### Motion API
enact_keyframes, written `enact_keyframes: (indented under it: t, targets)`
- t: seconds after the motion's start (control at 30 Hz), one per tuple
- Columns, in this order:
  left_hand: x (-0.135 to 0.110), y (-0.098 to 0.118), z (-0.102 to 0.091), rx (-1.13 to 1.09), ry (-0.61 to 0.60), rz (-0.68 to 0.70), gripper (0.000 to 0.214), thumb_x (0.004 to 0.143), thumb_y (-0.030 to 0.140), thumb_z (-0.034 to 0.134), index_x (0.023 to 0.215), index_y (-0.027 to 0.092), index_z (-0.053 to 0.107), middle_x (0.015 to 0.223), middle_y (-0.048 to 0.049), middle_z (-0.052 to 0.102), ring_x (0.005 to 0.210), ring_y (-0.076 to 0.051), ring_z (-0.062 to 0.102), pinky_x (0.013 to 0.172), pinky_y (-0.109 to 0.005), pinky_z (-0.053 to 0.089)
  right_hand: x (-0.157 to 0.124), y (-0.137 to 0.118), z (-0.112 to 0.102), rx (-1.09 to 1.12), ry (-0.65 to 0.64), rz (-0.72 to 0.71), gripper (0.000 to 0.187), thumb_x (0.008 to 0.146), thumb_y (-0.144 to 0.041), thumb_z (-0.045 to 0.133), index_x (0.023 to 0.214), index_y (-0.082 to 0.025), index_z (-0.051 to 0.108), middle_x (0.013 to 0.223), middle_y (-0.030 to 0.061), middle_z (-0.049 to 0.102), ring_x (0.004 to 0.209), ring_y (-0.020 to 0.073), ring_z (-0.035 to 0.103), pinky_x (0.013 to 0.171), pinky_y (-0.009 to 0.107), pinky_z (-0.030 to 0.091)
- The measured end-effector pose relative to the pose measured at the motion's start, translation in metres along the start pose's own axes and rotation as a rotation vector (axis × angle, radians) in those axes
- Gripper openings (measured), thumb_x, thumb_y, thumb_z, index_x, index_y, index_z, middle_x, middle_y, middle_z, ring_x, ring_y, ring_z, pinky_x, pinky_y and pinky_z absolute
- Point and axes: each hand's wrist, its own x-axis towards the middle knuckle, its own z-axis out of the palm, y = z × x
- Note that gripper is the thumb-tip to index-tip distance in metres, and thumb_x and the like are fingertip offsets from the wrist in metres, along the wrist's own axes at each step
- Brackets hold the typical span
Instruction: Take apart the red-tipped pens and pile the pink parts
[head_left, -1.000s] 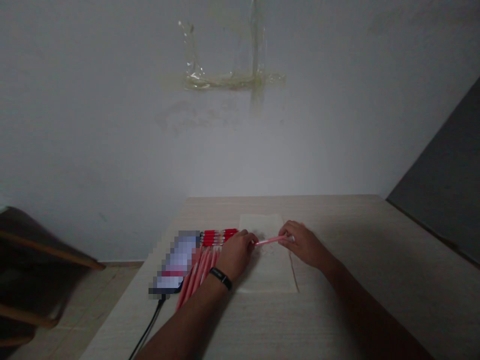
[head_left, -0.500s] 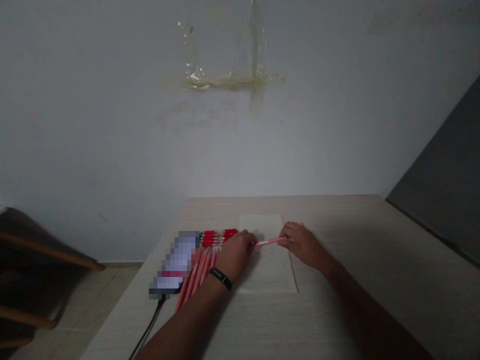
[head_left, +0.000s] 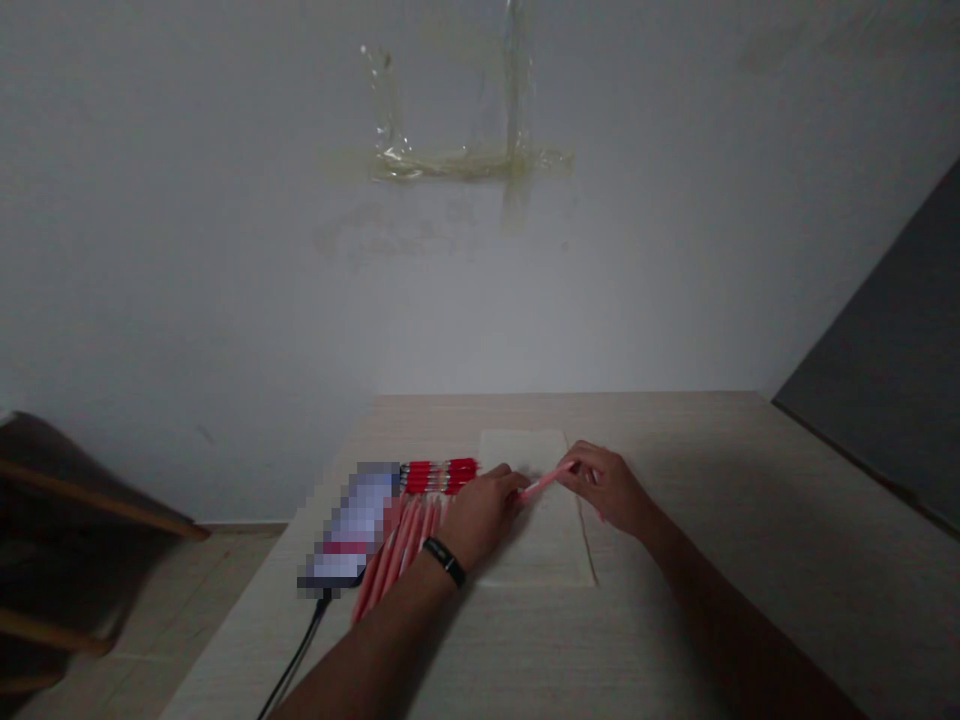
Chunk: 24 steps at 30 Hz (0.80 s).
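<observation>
A thin pink strip [head_left: 546, 482] slants up from my left hand to my right over a pale sheet [head_left: 529, 555]; I cannot make out its exact kind. My left hand [head_left: 491, 508], with a black band on its wrist, pinches the lower end near the sheet. The upper part is gripped by the closed fingers of my right hand [head_left: 604, 487], and a bit of pink shows below that palm. Left of my left hand lie several long pink sticks [head_left: 386, 565], partly hidden by my forearm. Beyond them is a row of red pens [head_left: 439, 476].
A blurred-out phone [head_left: 349, 530] with a black cable [head_left: 300, 650] lies at the table's left side. The wooden table [head_left: 697, 600] meets a wall [head_left: 637, 300] with old tape [head_left: 442, 165]. A dark chair [head_left: 67, 540] stands at the left on the floor.
The pink strip has gone from nearly level to slanting up rightward. Its pink end, earlier above my right hand, now shows below it. My left hand has shifted slightly right.
</observation>
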Motion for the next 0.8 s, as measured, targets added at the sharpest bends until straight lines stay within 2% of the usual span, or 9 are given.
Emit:
enact_keyframes:
  t: [0.1,0.13,0.2,0.27,0.37,0.47,0.6,0.8]
  targets:
    - [-0.001,0.001,0.000,-0.066,0.065,0.025,0.019,0.093,0.027,0.053,0.099,0.021,0.070,0.095,-0.0059,0.062,0.083,-0.017,0.059,0.071,-0.025,0.042,-0.003,0.002,0.004,-0.057,-0.031,0.013,0.017,0.093,-0.037,0.061,0.097,-0.023,0.070,0.092,0.0036,0.068,0.084,0.0185,0.061,0.085,0.034,0.043]
    - [-0.001,0.001,0.000,-0.089,0.089,0.024,0.018,0.093,0.028,0.054,0.098,0.020,0.069,0.093,-0.0059,0.062,0.082,-0.017,0.058,0.071,-0.025,0.041,-0.005,0.005,0.007,-0.109,-0.052,0.013,0.015,0.091,-0.036,0.065,0.100,-0.025,0.070,0.096,0.0037,0.069,0.092,0.0207,0.062,0.094,0.039,0.040]
    - [0.001,0.001,0.000,-0.148,0.121,0.008,0.017,0.091,0.029,0.056,0.096,0.018,0.069,0.089,-0.0054,0.063,0.080,-0.017,0.058,0.069,-0.026,0.041,-0.009,0.010,0.011,-0.215,-0.143,0.002,0.021,0.081,-0.032,0.076,0.100,-0.027,0.070,0.104,0.0036,0.068,0.108,0.0256,0.059,0.109,0.050,0.027]
    - [0.003,0.001,0.001,-0.239,0.132,-0.028,0.016,0.089,0.030,0.059,0.093,0.017,0.068,0.085,-0.0045,0.064,0.077,-0.017,0.057,0.068,-0.026,0.040,-0.012,0.015,0.014,-0.278,-0.210,0.008,0.024,0.076,-0.026,0.080,0.098,-0.027,0.070,0.104,0.0027,0.068,0.113,0.0266,0.057,0.114,0.056,0.015]
    - [0.006,0.000,0.004,-0.429,0.141,-0.093,0.017,0.086,0.032,0.064,0.092,0.017,0.067,0.083,-0.0036,0.067,0.074,-0.017,0.059,0.066,-0.026,0.041,-0.013,0.018,0.014,-0.317,-0.233,0.030,0.023,0.076,-0.021,0.078,0.097,-0.028,0.070,0.105,0.0024,0.067,0.116,0.0262,0.055,0.115,0.057,0.010]
    - [0.008,-0.002,0.009,-0.624,0.151,-0.110,0.020,0.081,0.034,0.070,0.090,0.016,0.068,0.084,-0.0043,0.068,0.076,-0.017,0.061,0.067,-0.026,0.043,-0.011,0.013,0.010,-0.304,-0.220,0.032,0.019,0.079,-0.021,0.076,0.096,-0.028,0.070,0.104,0.0024,0.067,0.115,0.0257,0.055,0.114,0.055,0.013]
    - [0.010,-0.006,0.017,-0.829,0.214,-0.144,0.023,0.076,0.034,0.076,0.086,0.014,0.068,0.079,-0.0042,0.067,0.072,-0.016,0.059,0.065,-0.025,0.043,-0.007,0.000,0.005,-0.196,-0.151,-0.005,0.010,0.088,-0.030,0.070,0.097,-0.027,0.071,0.102,0.0026,0.068,0.104,0.0223,0.059,0.108,0.047,0.025]
    - [0.010,-0.005,0.018,-1.007,0.288,-0.235,0.025,0.070,0.032,0.081,0.084,0.013,0.070,0.073,-0.0026,0.066,0.066,-0.013,0.055,0.058,-0.023,0.040,-0.004,-0.004,-0.001,-0.070,-0.124,-0.093,0.017,0.096,-0.038,0.059,0.097,-0.027,0.072,0.099,0.0038,0.069,0.099,0.0211,0.059,0.098,0.040,0.035]
